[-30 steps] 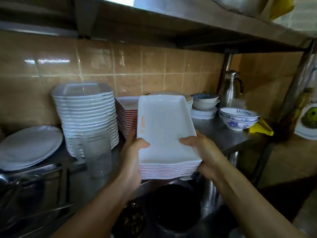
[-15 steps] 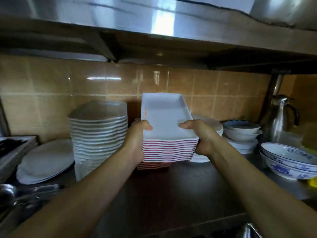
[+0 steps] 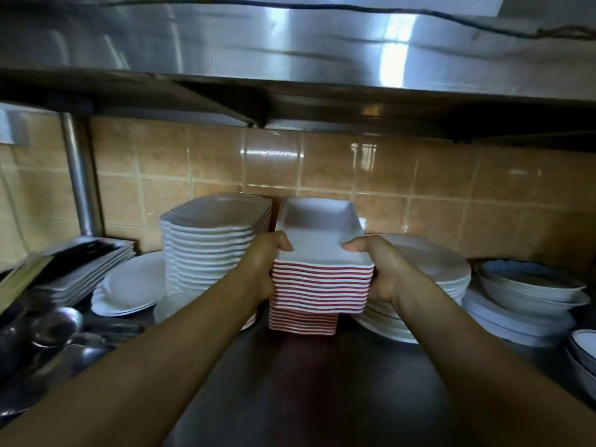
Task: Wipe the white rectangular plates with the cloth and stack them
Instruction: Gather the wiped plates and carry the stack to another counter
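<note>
The stack of white rectangular plates (image 3: 322,279) sits with its long axis running away from the person toward the tiled wall (image 3: 419,175), resting on a shorter red-edged stack (image 3: 303,322) on the steel counter (image 3: 322,382). The left hand (image 3: 261,266) and right hand (image 3: 380,269) clamp its 2 long sides, thumbs curled over the top rim. Since 0.5 s ago it sits closer to the wall, beside the tall white stack (image 3: 209,246).

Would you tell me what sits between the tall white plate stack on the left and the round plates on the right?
In the head view, the red-striped rectangular plates, gripped by the left hand and right hand.
</note>
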`<move>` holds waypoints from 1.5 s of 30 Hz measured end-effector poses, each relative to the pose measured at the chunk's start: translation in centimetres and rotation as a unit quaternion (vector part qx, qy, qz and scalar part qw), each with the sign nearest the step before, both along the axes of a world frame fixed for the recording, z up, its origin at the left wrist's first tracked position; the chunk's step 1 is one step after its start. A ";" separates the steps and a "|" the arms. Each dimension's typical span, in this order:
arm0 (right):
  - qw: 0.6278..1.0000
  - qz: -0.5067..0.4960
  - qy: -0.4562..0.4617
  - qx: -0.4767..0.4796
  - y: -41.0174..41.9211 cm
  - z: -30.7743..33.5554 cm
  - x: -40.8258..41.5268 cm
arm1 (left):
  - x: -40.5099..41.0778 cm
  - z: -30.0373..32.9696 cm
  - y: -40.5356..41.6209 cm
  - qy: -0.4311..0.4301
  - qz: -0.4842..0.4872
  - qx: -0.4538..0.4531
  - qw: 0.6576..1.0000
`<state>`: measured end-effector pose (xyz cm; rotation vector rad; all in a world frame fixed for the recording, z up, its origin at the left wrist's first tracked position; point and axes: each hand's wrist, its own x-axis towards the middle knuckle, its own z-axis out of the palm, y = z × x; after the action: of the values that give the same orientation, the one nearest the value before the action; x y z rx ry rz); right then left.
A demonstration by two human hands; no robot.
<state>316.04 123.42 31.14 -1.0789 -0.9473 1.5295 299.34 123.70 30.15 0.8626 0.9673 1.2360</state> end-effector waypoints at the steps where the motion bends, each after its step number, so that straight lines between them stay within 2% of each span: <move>1: 1.000 0.002 0.004 0.000 0.0 0.0 0.0 | -0.1 0.0 0.2 0.009 0.002 -0.003 1.000; 5: 0.999 0.014 0.033 0.032 -0.4 -0.1 0.0 | -0.3 0.7 0.6 0.047 0.005 -0.037 0.998; 8: 0.991 0.028 0.075 0.106 -1.9 -0.4 -0.1 | -0.3 1.4 0.5 0.076 0.003 -0.063 0.995; 9: 0.988 0.018 0.050 0.147 -2.5 -0.8 0.1 | -0.2 1.6 0.5 0.084 -0.001 -0.069 0.994; 10: 0.979 -0.002 -0.017 0.201 -3.4 -1.2 0.3 | -0.2 1.7 0.5 0.089 -0.004 -0.074 0.993; 11: 0.952 -0.028 -0.143 0.268 -4.2 -1.8 0.5 | -0.1 1.8 0.4 0.090 -0.006 -0.078 0.993; 12: 0.891 -0.056 -0.303 0.334 -4.7 -2.5 0.7 | 0.0 2.0 0.4 0.090 -0.008 -0.080 0.993; 13: 0.801 -0.080 -0.448 0.389 -4.8 -3.3 0.8 | 0.1 2.1 0.4 0.089 -0.010 -0.082 0.993; 14: 0.709 -0.097 -0.551 0.428 -4.9 -3.9 0.7 | 0.1 2.2 0.4 0.087 -0.011 -0.084 0.993; 16: 0.578 -0.120 -0.664 0.459 -4.5 -4.5 0.1 | 0.2 2.4 0.6 0.077 -0.008 -0.083 0.994; 17: 0.533 -0.134 -0.694 0.465 -4.3 -4.7 -0.2 | 0.2 2.4 0.7 0.071 -0.009 -0.080 0.994; 18: 0.504 -0.150 -0.708 0.471 -4.0 -4.7 -0.4 | 0.2 2.5 0.8 0.068 -0.013 -0.080 0.994; 19: 0.491 -0.166 -0.710 0.477 -3.7 -4.7 -0.5 | 0.2 2.6 0.8 0.069 -0.018 -0.083 0.994; 23: 0.505 -0.187 -0.685 0.490 -2.9 -4.8 -0.2 | -0.5 2.5 0.7 0.106 -0.043 -0.071 0.991; 25: 0.518 -0.186 -0.675 0.491 -2.6 -4.6 -0.2 | -1.0 1.8 0.4 0.104 -0.067 -0.021 0.992; 27: 0.526 -0.181 -0.674 0.486 -2.5 -4.2 -0.2 | -1.7 0.6 -0.3 0.139 -0.071 0.071 0.985; 29: 0.529 -0.179 -0.673 0.484 -2.2 -3.8 -0.3 | -2.2 -0.9 -1.4 0.242 -0.051 0.220 0.944; 31: 0.527 -0.180 -0.675 0.485 -1.8 -3.6 -0.4 | -2.5 -2.4 -1.5 0.364 -0.007 0.360 0.859; 32: 0.525 -0.180 -0.677 0.483 -1.6 -3.5 -0.4 | -2.5 -3.0 -1.3 0.414 0.017 0.397 0.819; 37: 0.518 -0.185 -0.690 0.471 -0.2 -3.7 -0.5 | -2.2 -3.4 0.7 0.520 0.135 0.446 0.716; 38: 0.517 -0.186 -0.689 0.472 0.2 -3.7 -0.5 | -2.2 -3.4 1.2 0.532 0.147 0.447 0.704; 42: 0.513 -0.182 -0.695 0.469 1.9 -3.9 -0.5 | -2.2 -3.5 3.0 0.543 0.162 0.426 0.705; 45: 0.523 -0.169 -0.698 0.459 3.1 -4.0 -0.4 | -2.1 -3.6 4.4 0.552 0.166 0.420 0.701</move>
<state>315.68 126.56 27.18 -1.3599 -2.0381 -0.6499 297.28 128.11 26.56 2.4330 1.5390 1.4549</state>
